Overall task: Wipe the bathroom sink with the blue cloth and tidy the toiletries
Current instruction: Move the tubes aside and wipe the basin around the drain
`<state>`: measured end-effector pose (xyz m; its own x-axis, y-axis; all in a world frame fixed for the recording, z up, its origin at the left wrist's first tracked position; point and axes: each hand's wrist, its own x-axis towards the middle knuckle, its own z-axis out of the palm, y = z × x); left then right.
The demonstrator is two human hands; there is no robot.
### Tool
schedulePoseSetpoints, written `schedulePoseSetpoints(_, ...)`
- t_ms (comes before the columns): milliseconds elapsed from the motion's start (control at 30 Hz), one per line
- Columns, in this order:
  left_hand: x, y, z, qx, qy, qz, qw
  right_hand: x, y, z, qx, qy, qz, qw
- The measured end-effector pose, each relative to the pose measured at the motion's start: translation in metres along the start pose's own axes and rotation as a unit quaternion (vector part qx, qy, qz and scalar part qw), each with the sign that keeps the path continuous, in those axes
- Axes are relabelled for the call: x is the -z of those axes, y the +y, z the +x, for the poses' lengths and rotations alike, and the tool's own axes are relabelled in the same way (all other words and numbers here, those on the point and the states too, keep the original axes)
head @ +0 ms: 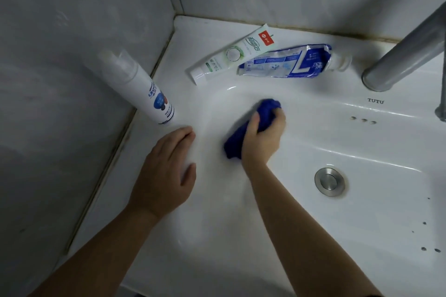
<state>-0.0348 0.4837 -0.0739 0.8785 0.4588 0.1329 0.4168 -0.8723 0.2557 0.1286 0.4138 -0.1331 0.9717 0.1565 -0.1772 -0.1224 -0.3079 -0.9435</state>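
Head view: where is the blue cloth [265, 109]?
— In the right hand [263, 137]. The fingers and thumb are curled round its middle, pressing it onto the white sink [337, 142], on the basin's sloping wall.
— How much of it shows?
— Two ends. One sticks out beyond the fingertips, the other pokes out on the thumb side, toward the left hand [166, 171]. The middle is hidden under the palm.
— How does it look?
— Deep blue, bunched into a thick, rumpled roll, slightly blurred.
— And the left hand?
— Palm down on the sink's rim, fingers straight and close together, thumb set apart, holding nothing. It lies beside the cloth, not touching it.
— The toiletries?
— A white bottle [142, 87] with a blue label stands just beyond the left fingertips, by the wall. Past the right hand's knuckles, on the back ledge, lie a white-and-green tube [231, 54] and a crumpled blue tube [287, 61], side by side and touching, caps pointing opposite ways.
— Anything else near the right hand?
— The round metal drain [329, 181] is on its far side, away from the left hand, and the grey faucet [405, 55] is beyond that, well apart.
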Motion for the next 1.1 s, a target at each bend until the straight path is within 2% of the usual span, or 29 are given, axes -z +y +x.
schedulePoseSetpoints(100,0.0,0.0,0.0,0.003,-0.011,-0.001,1.0,-0.029,-0.019,-0.009,0.078,-0.096,-0.014,0.992)
schedulePoseSetpoints(167,0.001,0.0,0.0,0.002,-0.013,-0.003,1.0,-0.009,-0.01,-0.001,0.102,-0.109,-0.035,0.988)
schedulePoseSetpoints(233,0.002,0.0,0.0,0.002,-0.011,-0.005,1.0,0.028,0.011,0.013,0.083,-0.038,-0.045,0.995)
schedulePoseSetpoints(300,0.002,0.0,-0.001,0.003,-0.012,-0.004,1.0,0.062,0.025,0.024,0.015,0.064,-0.021,0.998)
schedulePoseSetpoints(367,0.003,0.001,0.001,0.006,-0.012,-0.001,1.0,0.067,0.026,0.03,-0.052,0.142,0.025,0.988)
schedulePoseSetpoints(433,0.003,0.001,0.001,0.006,-0.013,0.003,1.0,0.043,0.015,0.024,-0.09,0.162,0.082,0.979)
schedulePoseSetpoints(467,0.003,0.002,0.001,0.006,-0.014,0.002,1.0,0.025,0.006,0.017,-0.092,0.134,0.093,0.982)
schedulePoseSetpoints(567,0.002,0.002,0.0,0.004,-0.019,0.005,1.0,-0.022,-0.011,-0.01,-0.002,-0.082,0.013,0.997)
schedulePoseSetpoints(600,0.002,0.001,0.0,0.004,-0.018,0.007,1.0,-0.026,-0.012,-0.013,0.016,-0.12,-0.005,0.993)
schedulePoseSetpoints(633,0.002,0.001,0.0,0.005,-0.016,0.01,1.0,-0.021,-0.013,-0.011,0.03,-0.112,-0.021,0.993)
schedulePoseSetpoints(700,0.001,0.002,0.0,0.009,-0.017,0.011,1.0,0.015,-0.003,0.005,0.048,-0.018,-0.055,0.997)
schedulePoseSetpoints(800,0.004,0.006,-0.001,0.027,-0.034,0.015,0.999,0.099,0.031,0.037,-0.009,0.124,-0.143,0.982)
schedulePoseSetpoints(900,0.007,0.016,0.001,0.009,-0.043,0.059,0.997,0.131,0.049,0.043,-0.077,0.144,-0.197,0.967)
schedulePoseSetpoints(967,0.0,0.032,0.01,-0.02,-0.043,0.075,0.996,0.098,0.042,0.033,-0.063,0.104,-0.219,0.968)
schedulePoseSetpoints(1000,-0.007,0.041,0.016,-0.037,-0.05,0.076,0.995,0.075,0.04,0.024,-0.026,0.043,-0.257,0.965)
schedulePoseSetpoints(1067,-0.027,0.053,0.027,-0.074,-0.086,0.095,0.989,0.036,0.037,0.005,0.087,-0.099,-0.327,0.936)
schedulePoseSetpoints(1100,-0.037,0.054,0.033,-0.087,-0.108,0.114,0.984,0.027,0.037,0.003,0.126,-0.136,-0.338,0.922)
